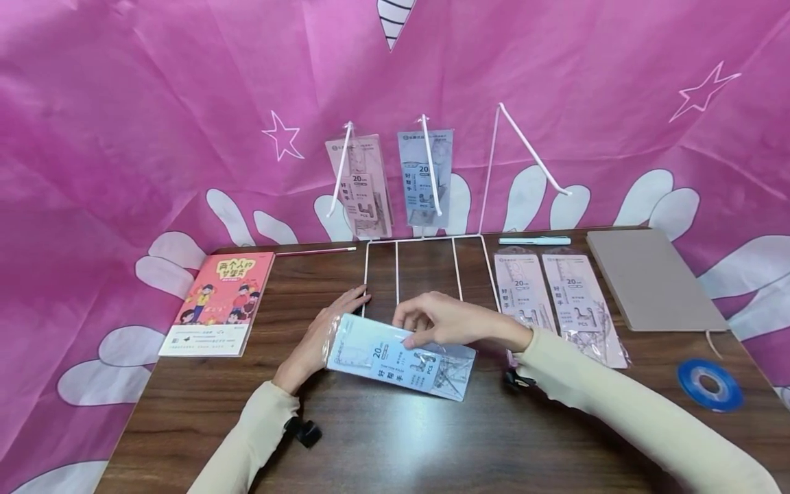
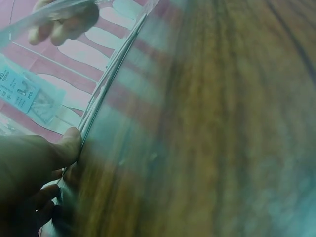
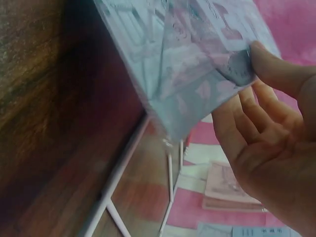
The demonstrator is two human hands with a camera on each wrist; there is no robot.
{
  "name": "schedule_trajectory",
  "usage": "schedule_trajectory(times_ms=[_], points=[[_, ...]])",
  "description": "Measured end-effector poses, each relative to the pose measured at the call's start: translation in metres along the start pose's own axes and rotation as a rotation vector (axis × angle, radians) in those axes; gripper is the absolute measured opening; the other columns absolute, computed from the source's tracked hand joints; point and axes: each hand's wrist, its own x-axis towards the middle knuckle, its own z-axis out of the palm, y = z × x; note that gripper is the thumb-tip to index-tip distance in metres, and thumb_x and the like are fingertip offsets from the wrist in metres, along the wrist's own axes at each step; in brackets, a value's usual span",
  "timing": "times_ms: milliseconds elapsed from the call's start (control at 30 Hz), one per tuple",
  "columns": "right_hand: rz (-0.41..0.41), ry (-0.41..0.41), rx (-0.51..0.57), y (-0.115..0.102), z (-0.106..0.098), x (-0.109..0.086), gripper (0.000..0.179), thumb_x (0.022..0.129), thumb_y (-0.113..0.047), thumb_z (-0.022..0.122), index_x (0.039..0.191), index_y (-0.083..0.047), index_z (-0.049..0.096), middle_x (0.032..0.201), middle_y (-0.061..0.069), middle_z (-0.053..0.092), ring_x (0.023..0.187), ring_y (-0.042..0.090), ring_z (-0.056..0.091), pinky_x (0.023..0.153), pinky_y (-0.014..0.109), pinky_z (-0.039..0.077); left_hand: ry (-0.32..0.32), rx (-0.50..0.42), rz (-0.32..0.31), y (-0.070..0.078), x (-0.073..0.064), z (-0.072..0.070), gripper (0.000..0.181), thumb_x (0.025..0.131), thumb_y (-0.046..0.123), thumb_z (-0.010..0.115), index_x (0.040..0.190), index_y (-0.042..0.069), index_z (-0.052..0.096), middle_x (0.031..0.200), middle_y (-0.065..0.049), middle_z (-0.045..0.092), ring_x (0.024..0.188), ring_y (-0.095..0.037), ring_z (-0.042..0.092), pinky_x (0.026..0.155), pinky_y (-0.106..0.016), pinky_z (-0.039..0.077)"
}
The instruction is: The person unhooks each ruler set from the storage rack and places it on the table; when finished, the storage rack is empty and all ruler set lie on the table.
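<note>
Head view first: at far left I have a red picture book (image 1: 225, 295) on the wooden table (image 1: 382, 446), with a pencil (image 1: 315, 251) near its top corner. Next comes the left hand (image 1: 324, 329), laid low with its fingers stretched out to the left bar of the white wire rack (image 1: 441, 238); from the left wrist I see the thumb beside that bar. Above, a pink packet (image 1: 370, 199) hangs on the rack's left hook.

The blue packet (image 1: 370, 353) is in front of the rack, raised and tilted, its left end overlapping the left hand from where I look; I cannot tell whether they touch. Behind it, another blue packet, the hanging one (image 1: 413, 178), is on the middle hook. The right hand (image 1: 441, 319) pinches the held packet by its upper long edge, right of the middle, thumb on the printed front and fingers behind, so most of the packet lies left of and below that grip.

Farther right I get a pen (image 1: 533, 241), two pink packets (image 1: 574, 288) lying side by side, a grey notebook (image 1: 654, 281) and a blue tape roll (image 1: 691, 382).
</note>
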Motion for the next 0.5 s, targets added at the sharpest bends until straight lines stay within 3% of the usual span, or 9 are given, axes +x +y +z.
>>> schedule_trajectory(times_ms=[200,333,500], points=[[0.004,-0.118,-0.052,0.002,0.009,0.013,0.014,0.093,-0.01,0.079,0.102,-0.014,0.07,0.086,-0.007,0.073,0.07,0.009,0.068,0.069,0.026,0.055,-0.034,0.046,-0.103,-0.002,0.007,0.0,0.058,0.103,0.03,0.066,0.155,0.01,0.051,0.168,-0.007,0.036,0.157,-0.033,0.026,0.117,-0.069,0.025],[0.006,-0.178,-0.046,0.005,0.015,0.018,0.013,0.092,-0.008,0.079,0.102,-0.011,0.07,0.082,-0.006,0.073,0.066,0.006,0.067,0.065,0.023,0.054,-0.049,0.06,-0.112,-0.005,0.01,0.0,0.058,0.104,0.031,0.067,0.155,0.011,0.051,0.168,-0.005,0.037,0.157,-0.03,0.027,0.116,-0.069,0.027],[-0.023,-0.199,-0.112,0.009,0.021,0.023,0.013,0.091,-0.008,0.08,0.1,-0.01,0.07,0.08,-0.006,0.071,0.065,0.002,0.063,0.066,0.022,0.052,-0.042,0.051,-0.104,-0.008,0.01,-0.001,0.058,0.103,0.032,0.069,0.155,0.013,0.052,0.168,-0.004,0.037,0.155,-0.028,0.031,0.115,-0.068,0.028]])
